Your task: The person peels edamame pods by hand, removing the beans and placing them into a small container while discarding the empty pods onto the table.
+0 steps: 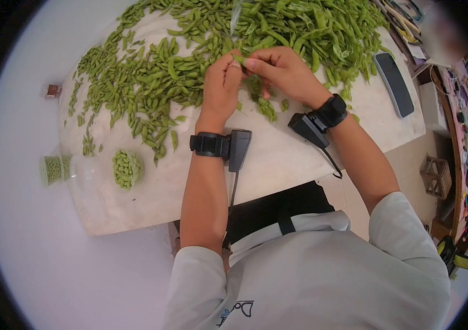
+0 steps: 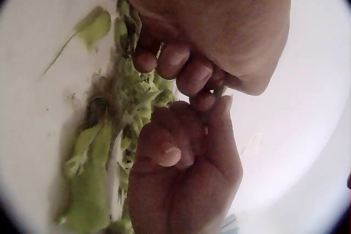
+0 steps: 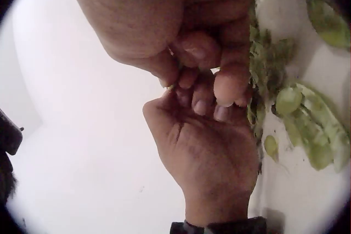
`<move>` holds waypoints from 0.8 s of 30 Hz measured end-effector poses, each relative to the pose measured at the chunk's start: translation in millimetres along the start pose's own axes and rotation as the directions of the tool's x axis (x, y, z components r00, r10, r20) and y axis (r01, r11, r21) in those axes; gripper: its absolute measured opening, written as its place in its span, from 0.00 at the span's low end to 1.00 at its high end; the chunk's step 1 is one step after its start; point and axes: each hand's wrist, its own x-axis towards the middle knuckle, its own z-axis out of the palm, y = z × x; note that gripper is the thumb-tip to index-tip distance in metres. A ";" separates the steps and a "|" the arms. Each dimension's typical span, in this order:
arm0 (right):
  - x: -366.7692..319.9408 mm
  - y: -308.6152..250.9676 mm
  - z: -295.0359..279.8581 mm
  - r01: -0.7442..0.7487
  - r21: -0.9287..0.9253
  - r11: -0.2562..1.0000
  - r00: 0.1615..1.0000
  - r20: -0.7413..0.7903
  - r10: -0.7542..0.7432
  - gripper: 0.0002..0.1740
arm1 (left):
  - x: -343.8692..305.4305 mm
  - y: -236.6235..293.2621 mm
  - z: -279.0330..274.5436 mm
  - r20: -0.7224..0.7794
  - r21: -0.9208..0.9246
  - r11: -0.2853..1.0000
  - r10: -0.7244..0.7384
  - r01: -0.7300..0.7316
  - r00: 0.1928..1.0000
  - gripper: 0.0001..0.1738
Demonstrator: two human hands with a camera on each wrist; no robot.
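Note:
In the head view my left hand (image 1: 223,88) and right hand (image 1: 289,71) meet at the front edge of a spread of green soybean pods. Thumbs and fingertips of both pinch one green pod (image 1: 237,58) between them. Both wrist views show the fingertips close together, with most of that pod hidden behind them. Just below the hands lie some split pod shells (image 1: 267,110). The right wrist view shows an opened pod (image 3: 323,130) on the white tabletop, beside the fingers.
Pods (image 1: 162,71) cover the table's far left, with a larger heap (image 1: 322,27) at the far right. A clear cup of shelled beans (image 1: 127,169) stands front left; another container of beans (image 1: 52,169) is farther left. A phone (image 1: 394,85) lies near the right edge.

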 end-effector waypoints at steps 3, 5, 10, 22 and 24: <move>-1.4 -4.2 2.1 0.017 0.078 0.997 1.000 0.005 -0.017 0.18 | 0.9 -2.8 1.3 0.027 -0.090 0.995 0.036 -0.034 0.999 0.12; -2.1 -5.7 2.9 0.021 0.104 0.994 1.000 -0.004 -0.021 0.18 | 0.1 -1.8 0.7 0.028 -0.072 0.997 0.030 -0.028 0.999 0.12; 0.6 1.8 -0.9 -0.004 0.208 0.978 1.000 0.031 -0.003 0.18 | -3.1 14.7 7.2 -0.021 -0.136 0.990 -0.022 0.019 1.000 0.15; -1.8 -7.7 -1.0 0.015 0.135 0.991 0.999 0.040 -0.020 0.18 | -1.8 11.1 2.7 0.010 -0.049 0.999 0.017 -0.017 1.000 0.16; -2.4 -8.8 -0.1 0.005 0.095 0.995 1.000 0.024 -0.008 0.18 | -0.1 7.3 -2.9 0.059 -0.046 0.999 0.023 -0.020 0.998 0.14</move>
